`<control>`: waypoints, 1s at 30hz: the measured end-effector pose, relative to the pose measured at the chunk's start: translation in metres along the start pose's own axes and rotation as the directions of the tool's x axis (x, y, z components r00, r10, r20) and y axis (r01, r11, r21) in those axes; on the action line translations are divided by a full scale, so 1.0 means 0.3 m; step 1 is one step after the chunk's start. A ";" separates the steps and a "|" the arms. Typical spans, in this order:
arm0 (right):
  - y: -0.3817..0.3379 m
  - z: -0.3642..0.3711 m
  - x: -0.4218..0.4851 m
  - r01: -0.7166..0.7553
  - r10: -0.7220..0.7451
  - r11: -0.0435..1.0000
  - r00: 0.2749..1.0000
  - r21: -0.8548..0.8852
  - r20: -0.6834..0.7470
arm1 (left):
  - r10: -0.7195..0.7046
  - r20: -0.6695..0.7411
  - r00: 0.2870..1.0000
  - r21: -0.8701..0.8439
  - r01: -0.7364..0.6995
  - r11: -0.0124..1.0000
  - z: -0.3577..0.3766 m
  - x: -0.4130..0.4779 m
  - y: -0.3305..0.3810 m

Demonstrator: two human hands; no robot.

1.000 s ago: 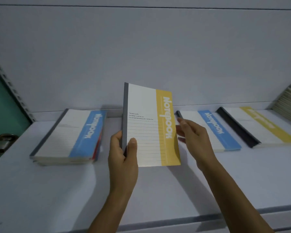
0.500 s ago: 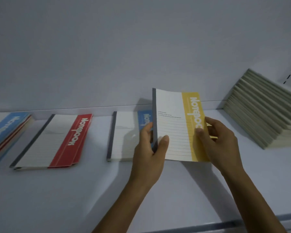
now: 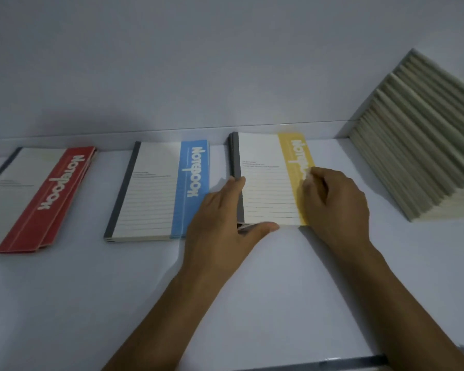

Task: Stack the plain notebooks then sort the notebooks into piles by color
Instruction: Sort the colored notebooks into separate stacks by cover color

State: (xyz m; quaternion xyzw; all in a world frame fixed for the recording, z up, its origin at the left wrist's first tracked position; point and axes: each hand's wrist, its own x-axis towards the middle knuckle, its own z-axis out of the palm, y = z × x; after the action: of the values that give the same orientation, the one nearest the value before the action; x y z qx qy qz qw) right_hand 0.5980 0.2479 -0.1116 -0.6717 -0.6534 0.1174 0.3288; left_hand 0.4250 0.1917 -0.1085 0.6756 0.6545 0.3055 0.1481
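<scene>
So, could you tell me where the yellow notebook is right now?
In the head view, right of centre, the yellow notebook tops a small stack between the blue pile and the leaning plain notebooks.

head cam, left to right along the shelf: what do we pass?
red notebook pile → blue notebook pile → yellow notebook pile → plain notebook stack, leaning at the far right.
</scene>
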 end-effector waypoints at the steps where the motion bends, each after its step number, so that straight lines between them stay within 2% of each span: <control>1: 0.002 0.003 0.002 0.004 -0.004 1.000 1.000 0.003 -0.004 | 0.003 0.002 1.000 0.012 -0.003 1.000 0.003 0.003 -0.003; 10: 0.017 -0.001 0.008 0.011 -0.010 0.997 1.000 0.072 -0.006 | 0.091 -0.077 0.993 0.148 -0.079 0.986 0.030 0.002 -0.024; 13: 0.018 -0.003 0.012 -0.046 0.049 0.987 0.999 0.153 -0.017 | 0.093 -0.061 0.994 0.123 -0.085 0.989 0.027 -0.002 -0.029; 18: 0.009 -0.001 0.015 -0.058 0.063 0.985 0.998 0.164 -0.023 | 0.061 -0.018 0.998 0.042 -0.060 0.997 0.009 -0.002 -0.015; 22: 0.000 -0.015 0.006 -0.112 0.117 0.963 0.993 0.247 -0.003 | 0.155 -0.077 0.985 0.029 -0.154 0.988 0.008 -0.009 -0.014; 26: -0.050 -0.072 -0.087 -0.027 0.038 0.989 0.996 0.142 -0.077 | 0.206 -0.175 0.963 0.020 -0.206 0.978 -0.005 -0.019 -0.009; 28: -0.117 -0.097 -0.195 0.031 -0.004 0.986 0.986 0.161 -0.166 | 0.229 -0.194 0.954 0.031 -0.227 0.973 -0.032 -0.051 -0.009; 30: -0.190 -0.094 -0.321 0.081 -0.041 0.977 0.980 0.198 -0.196 | 0.252 -0.186 0.950 0.038 -0.250 0.968 -0.079 -0.116 -0.020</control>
State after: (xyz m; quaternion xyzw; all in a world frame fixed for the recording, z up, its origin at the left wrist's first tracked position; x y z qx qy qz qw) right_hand 0.5576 0.1438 -0.0825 -0.6221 -0.6237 0.1089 0.4607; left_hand 0.4076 0.1537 -0.1015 0.7221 0.5764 0.3803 0.0405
